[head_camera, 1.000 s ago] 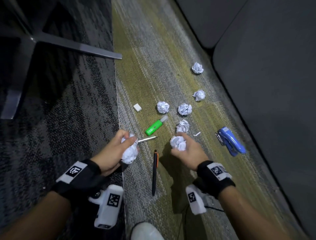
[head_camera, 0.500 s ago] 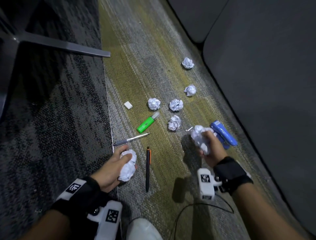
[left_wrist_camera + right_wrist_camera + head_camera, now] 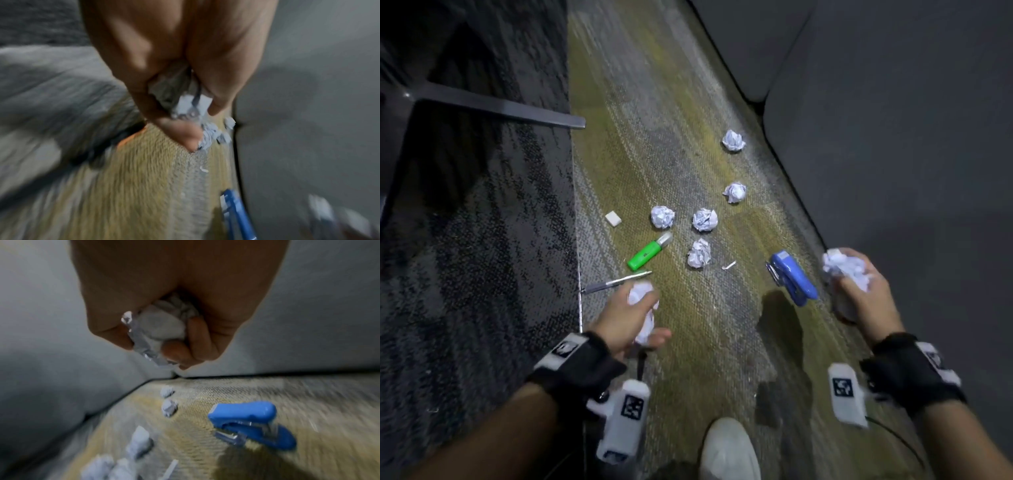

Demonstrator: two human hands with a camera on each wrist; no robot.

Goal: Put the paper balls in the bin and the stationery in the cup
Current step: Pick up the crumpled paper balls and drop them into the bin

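My left hand (image 3: 635, 317) grips a crumpled white paper ball (image 3: 642, 308) low over the carpet; the left wrist view shows the same ball (image 3: 185, 97) between curled fingers. Raised off the floor at the right, my right hand (image 3: 854, 287) clutches another paper ball (image 3: 847, 267), also in the right wrist view (image 3: 162, 331). Several paper balls lie loose on the carpet, among them one (image 3: 699, 253) beside a green highlighter (image 3: 649, 255). A silver pen (image 3: 616, 282), a white eraser (image 3: 613, 218) and a blue stapler (image 3: 792, 275) lie nearby. No bin or cup shows.
A dark grey sofa (image 3: 893, 137) runs along the right side. A chair's metal base leg (image 3: 493, 108) crosses the dark carpet at upper left. A white shoe (image 3: 729, 448) stands at the bottom edge. A black pen (image 3: 642, 366) is mostly hidden under my left hand.
My right hand has lifted its paper ball off the carpet and carried it right, past the stapler. The left hand, still holding its ball, has drawn back toward me.
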